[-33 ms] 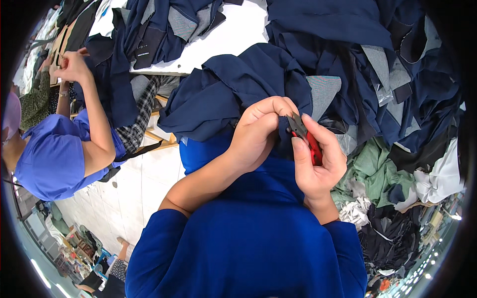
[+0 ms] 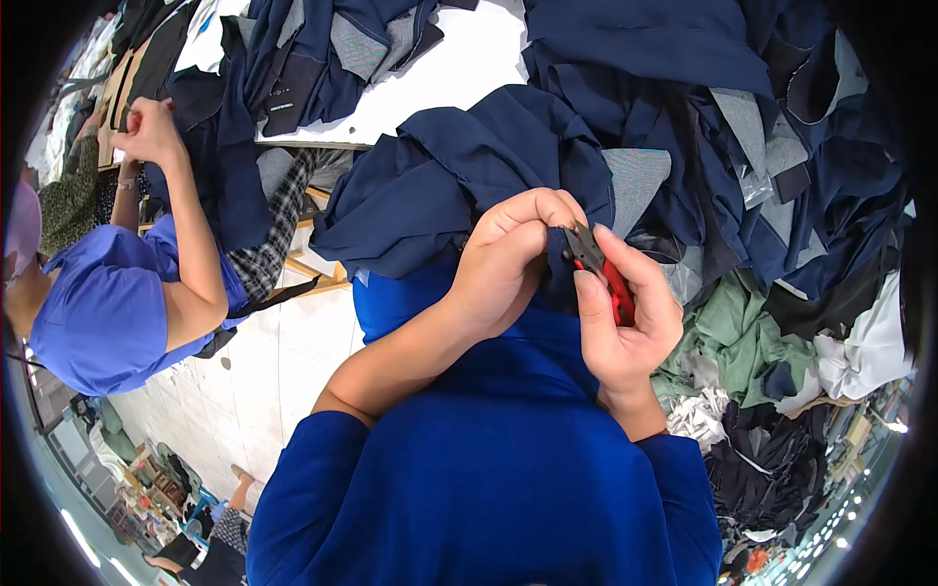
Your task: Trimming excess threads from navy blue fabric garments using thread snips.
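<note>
My left hand (image 2: 503,264) is closed, pinching the edge of a navy garment (image 2: 420,186) that lies bunched across my lap and the table edge. Between thumb and fingers my right hand (image 2: 635,322) grips small red thread snips (image 2: 614,283) with dark blades. The blade tips point up and left, right beside the pinched cloth at my left fingertips. Whether the blades touch a thread cannot be made out. A grey patch (image 2: 637,186) of the cloth's inner side shows just above my right hand.
Heaps of navy garments (image 2: 635,39) cover the white table (image 2: 440,83). At right lie green cloth (image 2: 747,337), white cloth (image 2: 870,342) and a pile of black scraps (image 2: 772,469). A co-worker in a violet-blue top (image 2: 103,308) sits at left, handling dark cloth. Pale floor tiles (image 2: 215,410) show between us.
My hands, the snips and the garment stay almost exactly in place. The co-worker's raised hand has shifted slightly.
</note>
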`<state>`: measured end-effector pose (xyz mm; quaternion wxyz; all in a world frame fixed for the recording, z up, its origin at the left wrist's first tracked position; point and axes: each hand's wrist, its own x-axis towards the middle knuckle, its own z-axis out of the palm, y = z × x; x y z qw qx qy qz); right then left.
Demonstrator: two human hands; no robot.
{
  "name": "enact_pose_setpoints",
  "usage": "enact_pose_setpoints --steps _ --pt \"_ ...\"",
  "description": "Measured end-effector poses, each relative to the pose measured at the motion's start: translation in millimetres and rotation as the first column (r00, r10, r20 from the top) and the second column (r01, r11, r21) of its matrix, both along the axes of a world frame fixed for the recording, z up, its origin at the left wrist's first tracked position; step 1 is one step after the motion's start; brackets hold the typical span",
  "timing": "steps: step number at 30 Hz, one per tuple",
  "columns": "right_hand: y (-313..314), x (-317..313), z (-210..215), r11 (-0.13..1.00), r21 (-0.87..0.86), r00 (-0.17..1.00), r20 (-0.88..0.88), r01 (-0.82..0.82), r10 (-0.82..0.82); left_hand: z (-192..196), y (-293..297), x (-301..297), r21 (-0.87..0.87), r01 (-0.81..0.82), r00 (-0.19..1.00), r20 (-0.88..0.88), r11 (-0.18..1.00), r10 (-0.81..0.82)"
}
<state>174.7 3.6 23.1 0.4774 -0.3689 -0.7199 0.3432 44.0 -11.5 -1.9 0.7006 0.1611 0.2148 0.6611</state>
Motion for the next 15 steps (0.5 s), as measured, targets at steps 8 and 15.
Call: enact_pose_setpoints --steps 8,15 --pt "-6.0 8.6 7.2 0.993 -0.106 0.995 0.090 -0.043 0.053 2.5 0.6 -2.3 0.021 -0.017 1.000 0.013 1.000 0.016" --pt "-2.2 2.6 2.6 1.000 -0.020 1.000 0.015 -0.008 0.009 2.9 -0.1 -1.0 0.021 -0.025 0.999 -0.023 0.999 0.025"
